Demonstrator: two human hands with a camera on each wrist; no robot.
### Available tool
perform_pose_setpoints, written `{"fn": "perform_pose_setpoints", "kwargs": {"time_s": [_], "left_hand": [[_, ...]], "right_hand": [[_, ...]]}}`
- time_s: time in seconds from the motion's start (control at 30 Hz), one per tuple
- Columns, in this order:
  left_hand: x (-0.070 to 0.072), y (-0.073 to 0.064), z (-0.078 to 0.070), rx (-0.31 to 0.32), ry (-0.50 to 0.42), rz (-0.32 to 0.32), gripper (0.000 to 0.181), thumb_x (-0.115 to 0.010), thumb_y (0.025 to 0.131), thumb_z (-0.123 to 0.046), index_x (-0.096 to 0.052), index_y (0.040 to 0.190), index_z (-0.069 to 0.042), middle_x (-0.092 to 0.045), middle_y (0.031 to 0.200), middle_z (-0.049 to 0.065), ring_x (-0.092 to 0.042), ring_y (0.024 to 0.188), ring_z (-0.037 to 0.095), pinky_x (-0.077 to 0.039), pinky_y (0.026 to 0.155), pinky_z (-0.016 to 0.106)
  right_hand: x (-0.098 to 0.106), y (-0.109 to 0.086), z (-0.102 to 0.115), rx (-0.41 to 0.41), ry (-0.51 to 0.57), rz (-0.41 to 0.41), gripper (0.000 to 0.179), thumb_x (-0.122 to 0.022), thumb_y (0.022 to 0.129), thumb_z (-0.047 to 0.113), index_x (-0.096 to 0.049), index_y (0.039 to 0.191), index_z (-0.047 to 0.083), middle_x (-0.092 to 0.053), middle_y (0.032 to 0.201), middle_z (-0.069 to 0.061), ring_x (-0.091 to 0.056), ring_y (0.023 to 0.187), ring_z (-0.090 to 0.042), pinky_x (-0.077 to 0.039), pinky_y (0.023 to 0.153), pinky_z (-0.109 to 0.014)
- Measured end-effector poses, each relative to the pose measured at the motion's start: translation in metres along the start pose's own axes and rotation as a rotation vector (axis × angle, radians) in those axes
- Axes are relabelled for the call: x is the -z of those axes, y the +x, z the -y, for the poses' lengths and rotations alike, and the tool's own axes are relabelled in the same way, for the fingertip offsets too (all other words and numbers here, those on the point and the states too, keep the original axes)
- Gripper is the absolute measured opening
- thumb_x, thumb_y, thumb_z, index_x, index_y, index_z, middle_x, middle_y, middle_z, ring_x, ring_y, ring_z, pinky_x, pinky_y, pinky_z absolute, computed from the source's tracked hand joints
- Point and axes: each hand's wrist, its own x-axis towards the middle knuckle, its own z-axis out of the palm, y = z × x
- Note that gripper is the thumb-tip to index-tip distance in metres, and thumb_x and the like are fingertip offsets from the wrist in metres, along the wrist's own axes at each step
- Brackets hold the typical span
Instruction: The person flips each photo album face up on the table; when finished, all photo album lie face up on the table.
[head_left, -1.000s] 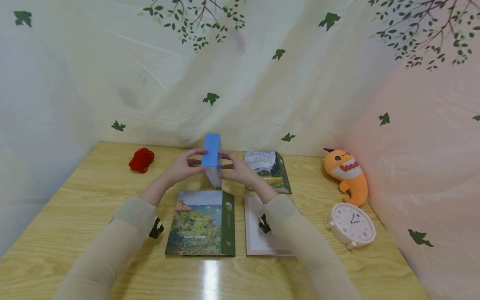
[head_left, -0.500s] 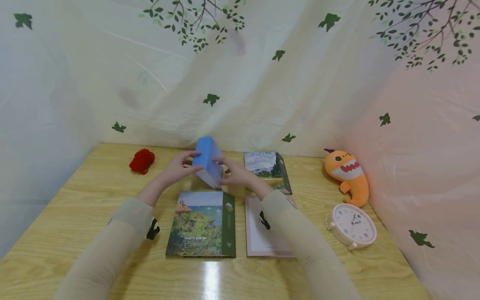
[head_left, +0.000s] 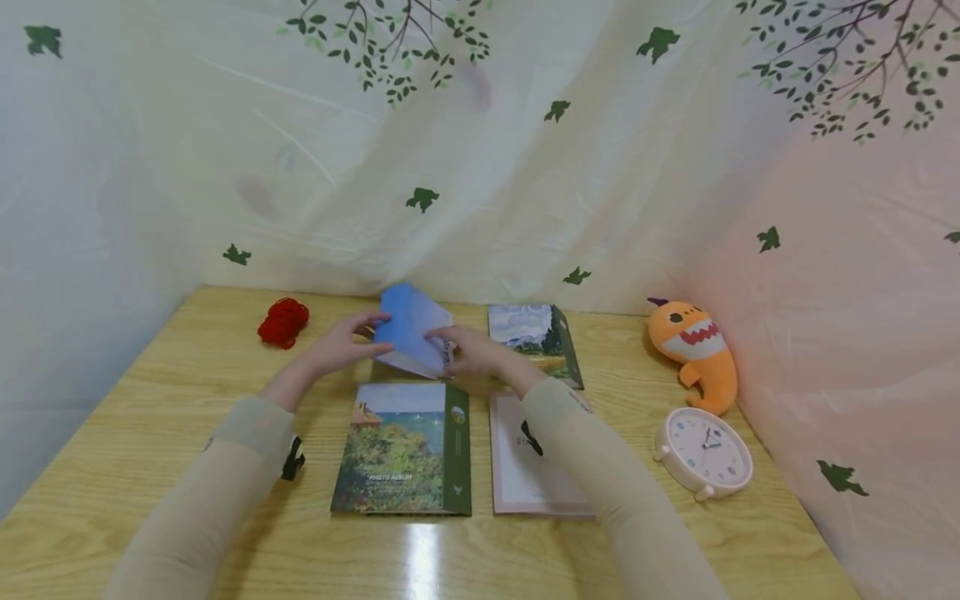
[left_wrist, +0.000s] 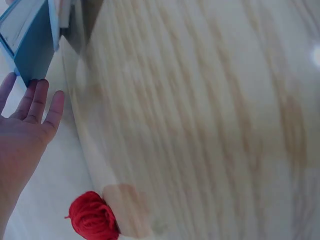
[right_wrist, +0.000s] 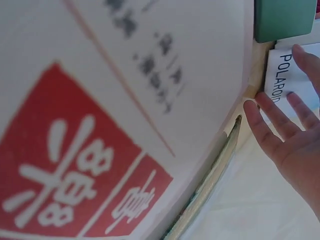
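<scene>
A blue album [head_left: 409, 327] with a white page block leans over to the left at the back of the table, between both hands. Its pale cover carries the word POLAROID [right_wrist: 281, 75] in the right wrist view. Against the spine side rest the fingertips of my left hand [head_left: 339, 345]; in the left wrist view its fingers [left_wrist: 37, 102] are straight and spread below the blue edge. From the other side my right hand [head_left: 476, 350] touches the cover with spread fingers. In front lies a green photo album [head_left: 401, 450] with a landscape picture.
A pink-bordered booklet [head_left: 510, 492] lies partly under the right sleeve, with another landscape album [head_left: 525, 333] behind it. Red yarn [head_left: 283, 322] sits at the back left. An orange shark plush [head_left: 701, 358] and a round clock [head_left: 703, 452] stand along the right side.
The blue album has turned from standing spine-up to leaning left, its cover coming into view. My left hand has shifted left and slightly down; the right hand has moved onto the cover.
</scene>
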Motion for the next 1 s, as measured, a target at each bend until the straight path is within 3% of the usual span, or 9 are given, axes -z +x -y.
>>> {"fn": "perform_pose_setpoints", "kwargs": {"time_s": [0.3, 0.53, 0.8, 1.0], "left_hand": [[0.003, -0.007, 0.014, 0.058, 0.049, 0.071, 0.074, -0.066, 0.087, -0.041, -0.036, 0.146, -0.01, -0.048, 0.134, 0.022, -0.046, 0.12, 0.036, -0.038, 0.1, 0.055], [0.003, -0.009, 0.016, 0.101, 0.08, 0.133, 0.078, -0.062, 0.089, -0.044, -0.026, 0.15, -0.013, -0.041, 0.142, 0.025, -0.04, 0.129, 0.04, -0.032, 0.106, 0.056], [0.004, -0.01, 0.018, 0.069, 0.137, 0.154, 0.077, -0.061, 0.09, -0.044, -0.026, 0.15, -0.01, -0.033, 0.148, 0.023, -0.033, 0.134, 0.04, -0.029, 0.108, 0.056], [0.001, -0.011, 0.011, 0.049, 0.216, 0.128, 0.081, -0.065, 0.087, -0.043, -0.026, 0.15, -0.007, -0.041, 0.142, 0.023, -0.037, 0.13, 0.039, -0.03, 0.107, 0.057]], "right_hand": [[-0.004, -0.003, 0.002, 0.042, -0.058, 0.013, 0.065, -0.075, 0.082, 0.021, -0.045, 0.14, 0.018, -0.038, 0.148, -0.005, -0.035, 0.135, -0.024, -0.032, 0.111, -0.038], [-0.004, -0.002, 0.0, 0.005, -0.083, 0.046, 0.06, -0.07, 0.086, 0.025, -0.044, 0.14, 0.021, -0.029, 0.153, -0.006, -0.026, 0.141, -0.024, -0.028, 0.113, -0.039], [-0.002, -0.002, 0.005, -0.006, -0.085, 0.068, 0.058, -0.069, 0.088, 0.023, -0.044, 0.14, 0.021, -0.027, 0.154, -0.007, -0.024, 0.141, -0.024, -0.027, 0.113, -0.04], [-0.002, -0.003, 0.005, -0.018, -0.067, 0.067, 0.057, -0.069, 0.088, 0.023, -0.045, 0.139, 0.021, -0.027, 0.154, -0.006, -0.025, 0.141, -0.023, -0.028, 0.113, -0.039]]}}
